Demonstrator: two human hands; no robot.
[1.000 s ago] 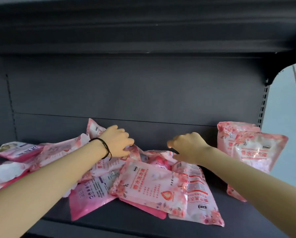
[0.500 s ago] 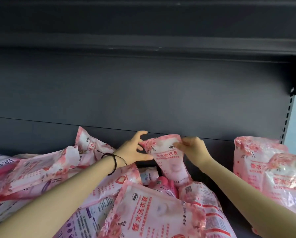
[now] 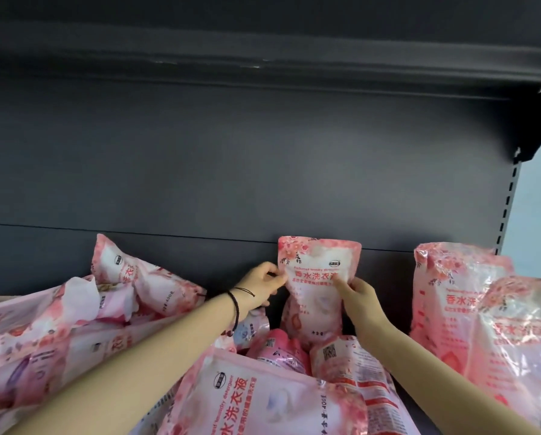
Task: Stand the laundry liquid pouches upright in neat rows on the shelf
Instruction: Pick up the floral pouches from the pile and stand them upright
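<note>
A pink and white laundry liquid pouch (image 3: 317, 271) stands upright against the shelf's back panel, printed front facing me. My left hand (image 3: 262, 285) pinches its left edge. My right hand (image 3: 355, 291) grips its right side, thumb on the front. Two more pouches (image 3: 451, 296) stand upright at the right, one in front of the other. Several pouches (image 3: 262, 400) lie flat in a heap below my arms, and several others (image 3: 58, 328) are piled at the left.
The dark grey back panel (image 3: 231, 171) rises behind the pouches. The underside of the upper shelf (image 3: 262, 58) hangs overhead. A slotted upright post (image 3: 507, 208) marks the shelf's right end. A strip of bare shelf (image 3: 401, 390) shows between the heap and the standing pouches.
Both hands lifted one pouch out of the heap and turned it from tilted to upright against the back panel. The camera has moved closer.
</note>
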